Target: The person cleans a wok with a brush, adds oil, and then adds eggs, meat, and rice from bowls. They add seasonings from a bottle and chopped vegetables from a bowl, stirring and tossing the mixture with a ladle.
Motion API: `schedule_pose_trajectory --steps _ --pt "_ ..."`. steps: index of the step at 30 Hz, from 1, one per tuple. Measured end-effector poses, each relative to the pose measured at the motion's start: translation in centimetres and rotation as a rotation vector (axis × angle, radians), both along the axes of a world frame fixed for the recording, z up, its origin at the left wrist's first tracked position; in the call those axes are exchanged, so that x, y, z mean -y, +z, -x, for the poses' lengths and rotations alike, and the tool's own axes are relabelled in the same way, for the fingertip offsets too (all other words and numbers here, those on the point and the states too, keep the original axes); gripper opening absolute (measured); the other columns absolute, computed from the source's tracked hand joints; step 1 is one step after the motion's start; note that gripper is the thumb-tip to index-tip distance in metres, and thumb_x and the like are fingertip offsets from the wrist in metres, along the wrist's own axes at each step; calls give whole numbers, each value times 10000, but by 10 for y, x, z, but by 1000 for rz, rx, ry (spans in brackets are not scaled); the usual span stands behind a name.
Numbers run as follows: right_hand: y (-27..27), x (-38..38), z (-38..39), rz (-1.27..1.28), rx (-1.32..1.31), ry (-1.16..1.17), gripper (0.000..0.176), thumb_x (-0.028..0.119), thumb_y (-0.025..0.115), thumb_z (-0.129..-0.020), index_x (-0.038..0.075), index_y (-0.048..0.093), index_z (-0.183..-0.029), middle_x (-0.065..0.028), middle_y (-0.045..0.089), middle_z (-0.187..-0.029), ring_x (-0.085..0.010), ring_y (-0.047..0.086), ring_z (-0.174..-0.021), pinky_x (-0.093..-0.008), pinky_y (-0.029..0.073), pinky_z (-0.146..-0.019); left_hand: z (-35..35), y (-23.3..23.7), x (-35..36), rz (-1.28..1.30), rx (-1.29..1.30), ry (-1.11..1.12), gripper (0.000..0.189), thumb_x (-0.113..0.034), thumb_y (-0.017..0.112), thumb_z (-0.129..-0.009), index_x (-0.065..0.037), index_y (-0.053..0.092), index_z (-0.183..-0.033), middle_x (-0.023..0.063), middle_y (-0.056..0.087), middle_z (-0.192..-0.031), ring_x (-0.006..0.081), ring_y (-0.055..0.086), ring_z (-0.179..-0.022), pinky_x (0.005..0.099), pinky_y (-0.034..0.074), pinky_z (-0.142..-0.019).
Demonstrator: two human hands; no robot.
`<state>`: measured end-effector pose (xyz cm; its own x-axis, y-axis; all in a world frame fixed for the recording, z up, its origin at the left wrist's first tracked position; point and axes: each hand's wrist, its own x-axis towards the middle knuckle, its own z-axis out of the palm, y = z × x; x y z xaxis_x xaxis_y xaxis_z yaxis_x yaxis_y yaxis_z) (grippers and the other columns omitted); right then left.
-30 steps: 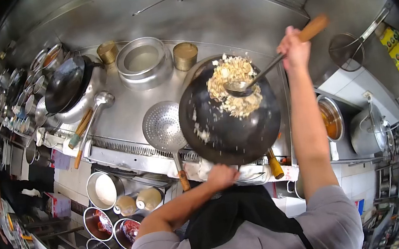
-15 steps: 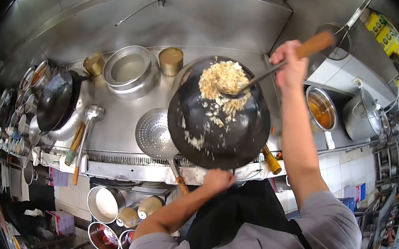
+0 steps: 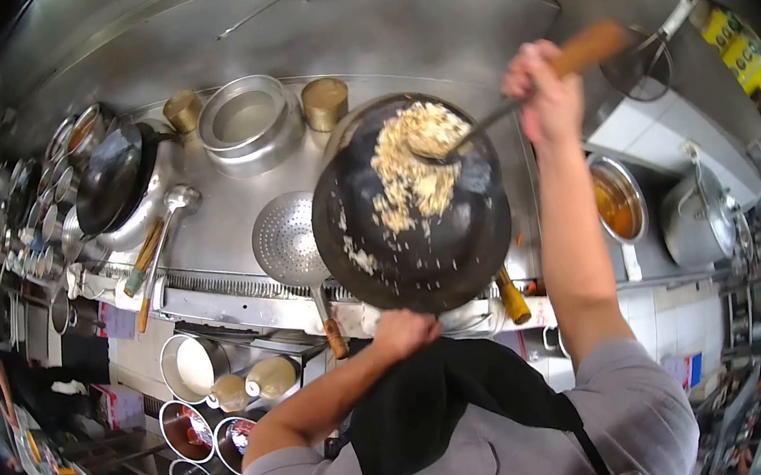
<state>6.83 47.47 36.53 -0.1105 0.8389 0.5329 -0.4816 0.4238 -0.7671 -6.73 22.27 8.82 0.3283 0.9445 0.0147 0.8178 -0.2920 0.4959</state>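
Observation:
A black wok point(image 3: 404, 273) sits on the steel range with fried rice point(image 3: 414, 162) heaped in its upper part and loose grains lower down. My right hand point(image 3: 548, 93) is closed round the handle of a ladle point(image 3: 491, 119), whose bowl rests in the rice. At the wok's near edge, my left hand point(image 3: 407, 332) is closed on something I cannot make out; a whitish cloth lies beside it. To the left of the wok lies a perforated skimmer point(image 3: 287, 239).
A steel pot point(image 3: 250, 125) and two tins stand behind. At left are another wok point(image 3: 112, 180) and a ladle point(image 3: 182, 200). A pot of orange liquid point(image 3: 618, 199) and a lidded pot point(image 3: 697, 222) stand right. Several containers sit below left.
The rice has spread lower and to the left in the wok. The ladle bowl has shifted slightly up and left, and my view has shifted a little.

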Motion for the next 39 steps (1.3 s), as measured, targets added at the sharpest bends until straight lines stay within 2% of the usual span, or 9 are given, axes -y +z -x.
schedule_pose_trajectory --steps 4,8,15,21,25,27,28,37,39 --pt "-10 46 -13 -38 -79 -187 203 111 635 -934 79 464 -829 18 434 -625 -79 392 -485 -249 330 -453 -16 65 -65 -92 86 148 342 -393 619 -868 -101 696 -707 149 674 -676 341 677 -657 496 535 -614" --pt "-141 -15 34 135 9 -141 169 73 650 -920 71 491 -863 5 447 -604 -89 396 -470 -257 312 -425 -17 -18 -111 -376 84 225 335 -380 614 -879 -104 697 -709 139 667 -649 343 662 -612 489 517 -579" --pt "15 21 -18 18 -26 -84 277 187 676 -935 89 477 -768 18 448 -557 -83 396 -438 -243 326 -421 -15 51 -23 -38 11 52 309 -374 608 -865 -125 706 -709 146 683 -684 335 688 -665 492 546 -615" --pt "-125 -49 41 212 72 -206 234 151 694 -910 77 489 -826 35 395 -544 -101 405 -433 -261 360 -434 -10 -17 -114 -310 80 178 332 -358 600 -886 -121 682 -668 143 659 -651 343 652 -602 465 523 -586" --pt "-34 -65 24 176 65 -219 246 197 704 -908 57 512 -842 0 474 -586 -103 446 -457 -273 357 -405 -5 -9 -30 84 19 63 286 -379 617 -852 -137 717 -739 140 698 -731 339 690 -683 488 546 -705" --pt "15 -50 7 107 146 -142 277 210 705 -909 77 497 -782 20 438 -556 -86 398 -431 -268 334 -407 -10 1 -19 -658 224 -15 297 -385 624 -844 -133 710 -713 129 690 -697 343 686 -655 491 548 -621" --pt "30 -35 2 103 138 -96 284 208 707 -905 81 492 -770 23 431 -549 -83 392 -424 -266 328 -402 -15 33 -26 -413 134 68 308 -384 620 -850 -125 705 -709 133 686 -689 343 683 -656 488 546 -635" --pt "-92 -39 25 79 -3 -208 288 125 659 -920 109 430 -747 11 385 -527 -89 340 -400 -259 306 -391 -11 -8 -63 -76 28 99 331 -374 622 -853 -101 693 -679 161 670 -671 345 676 -659 484 541 -705" --pt "-64 -66 16 118 86 -173 305 189 655 -936 116 434 -740 30 371 -534 -80 326 -412 -266 308 -403 -11 -4 -46 -585 198 31 318 -370 643 -826 -103 697 -661 157 659 -638 341 666 -608 467 545 -616"
